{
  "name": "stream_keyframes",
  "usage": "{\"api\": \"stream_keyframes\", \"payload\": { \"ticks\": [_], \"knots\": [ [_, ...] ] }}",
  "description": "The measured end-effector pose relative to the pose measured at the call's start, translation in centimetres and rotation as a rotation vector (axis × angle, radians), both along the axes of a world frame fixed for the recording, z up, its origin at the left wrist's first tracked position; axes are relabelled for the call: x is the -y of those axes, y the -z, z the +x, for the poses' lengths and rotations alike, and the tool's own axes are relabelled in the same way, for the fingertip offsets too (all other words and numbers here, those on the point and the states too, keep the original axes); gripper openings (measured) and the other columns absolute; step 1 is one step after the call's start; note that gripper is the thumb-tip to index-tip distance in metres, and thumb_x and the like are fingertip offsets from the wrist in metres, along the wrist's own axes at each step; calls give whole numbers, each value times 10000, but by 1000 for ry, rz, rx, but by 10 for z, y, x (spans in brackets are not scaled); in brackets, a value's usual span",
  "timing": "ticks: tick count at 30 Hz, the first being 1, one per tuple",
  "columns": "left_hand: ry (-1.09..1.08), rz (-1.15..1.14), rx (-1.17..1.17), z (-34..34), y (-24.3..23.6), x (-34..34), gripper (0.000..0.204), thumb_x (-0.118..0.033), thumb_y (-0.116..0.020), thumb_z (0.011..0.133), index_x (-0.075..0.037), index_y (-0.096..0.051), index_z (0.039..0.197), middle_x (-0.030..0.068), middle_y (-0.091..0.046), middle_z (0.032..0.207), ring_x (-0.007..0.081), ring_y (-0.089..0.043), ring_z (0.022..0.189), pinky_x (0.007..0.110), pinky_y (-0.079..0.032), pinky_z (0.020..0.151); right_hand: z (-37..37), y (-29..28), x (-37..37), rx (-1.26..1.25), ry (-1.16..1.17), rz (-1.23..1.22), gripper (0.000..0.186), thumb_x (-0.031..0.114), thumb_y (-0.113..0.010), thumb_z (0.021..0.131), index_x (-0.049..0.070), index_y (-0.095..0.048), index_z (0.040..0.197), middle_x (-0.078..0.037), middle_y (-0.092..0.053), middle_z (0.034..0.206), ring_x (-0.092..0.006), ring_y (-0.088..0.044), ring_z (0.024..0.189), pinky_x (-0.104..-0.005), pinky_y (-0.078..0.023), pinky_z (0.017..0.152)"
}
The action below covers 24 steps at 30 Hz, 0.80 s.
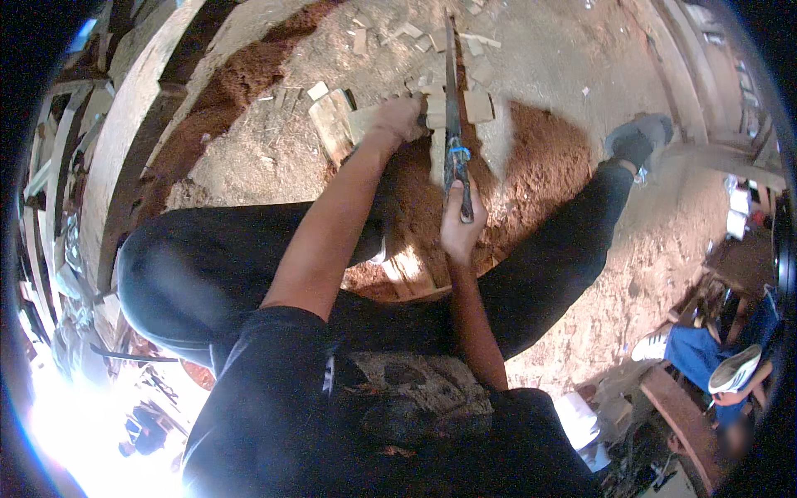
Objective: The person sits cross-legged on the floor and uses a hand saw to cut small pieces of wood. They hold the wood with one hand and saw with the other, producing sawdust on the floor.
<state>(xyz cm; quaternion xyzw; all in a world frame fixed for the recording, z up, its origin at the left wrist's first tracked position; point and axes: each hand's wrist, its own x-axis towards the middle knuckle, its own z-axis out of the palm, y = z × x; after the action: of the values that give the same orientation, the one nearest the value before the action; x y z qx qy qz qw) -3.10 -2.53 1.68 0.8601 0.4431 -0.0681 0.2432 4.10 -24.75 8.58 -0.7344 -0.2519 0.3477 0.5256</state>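
Observation:
My right hand (461, 228) is closed around the dark handle of a long, narrow handsaw (452, 91), seen nearly edge-on. Blue cord is tied where the blade meets the handle. The blade points away from me and crosses over a pale wooden block (476, 108); whether its teeth touch the wood I cannot tell. My left hand (400, 120) is wrapped over the block just left of the blade, gripping it. Under the block's left end lies another short piece of wood (332, 124).
Wood offcuts (407, 31) are scattered on the brown dirt floor (548, 58). Wooden beams (145, 124) stand along the left. My shoe (639, 137) rests at the right. Another person in blue trousers (697, 361) sits at the lower right, near a curved plank (681, 423).

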Motion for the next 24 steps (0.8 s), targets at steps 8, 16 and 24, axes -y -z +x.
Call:
{"api": "stream_keyframes", "payload": {
  "ticks": [8,16,24],
  "knots": [
    [-21,-38,-43,-12,9,-6,588,-313,-800,696,-66,-606,1193,211,-684,1125,403,-660,1068,503,-520,945,-1,4,3,121,-68,-8,326,253,-555,1022,6,-640,1218,-108,-709,972,-180,-635,862,-332,-490,806],
    [-184,112,266,-34,4,7,612,-344,-780,753,-126,-605,1298,195,-654,1194,356,-634,1128,476,-516,965,-15,-5,-1,82,-87,119,322,173,-545,1022,-17,-604,1274,-134,-701,1086,-181,-638,979,-323,-492,870],
    [-400,-139,365,-16,-2,0,509,-465,-585,873,-163,-657,1276,212,-645,1254,381,-618,1168,475,-477,1014,-8,0,1,99,-93,135,346,182,-536,1024,-14,-576,1307,-180,-691,1087,-220,-656,981,-328,-497,869]
  ]
}}
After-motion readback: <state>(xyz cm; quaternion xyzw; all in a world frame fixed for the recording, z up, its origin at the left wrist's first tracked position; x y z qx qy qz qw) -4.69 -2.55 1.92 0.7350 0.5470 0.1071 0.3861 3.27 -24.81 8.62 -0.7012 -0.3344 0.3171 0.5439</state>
